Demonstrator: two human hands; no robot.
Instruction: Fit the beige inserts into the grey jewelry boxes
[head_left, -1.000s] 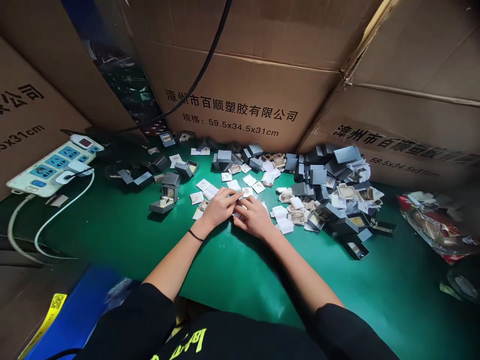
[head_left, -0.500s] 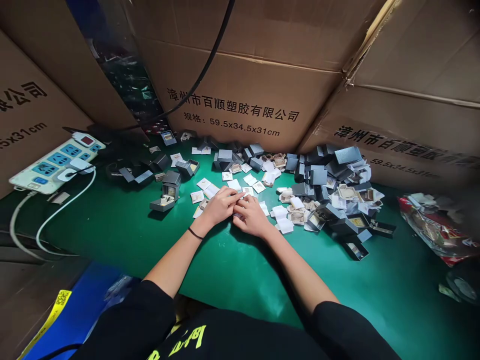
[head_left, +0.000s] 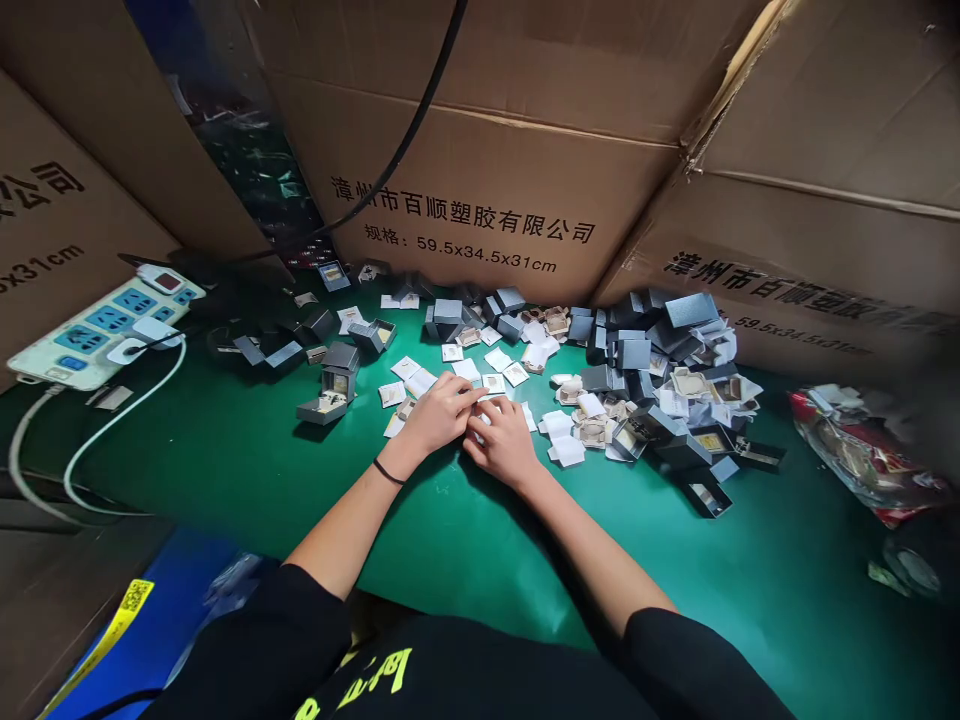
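My left hand and my right hand meet over the green tabletop, fingers curled together around a small white piece I can barely see. Small white cards lie scattered just beyond my fingers. An open grey box stands to the left of my left hand. A heap of small grey boxes and white inserts spreads to the right of my right hand.
Large cardboard cartons wall in the back and both sides. A white power strip with a plugged white cable lies at the left. A crumpled red and clear bag sits at the right. A blue object is at the lower left.
Both hands stay together at the same spot, with only slight finger movement. The view has shifted a little.
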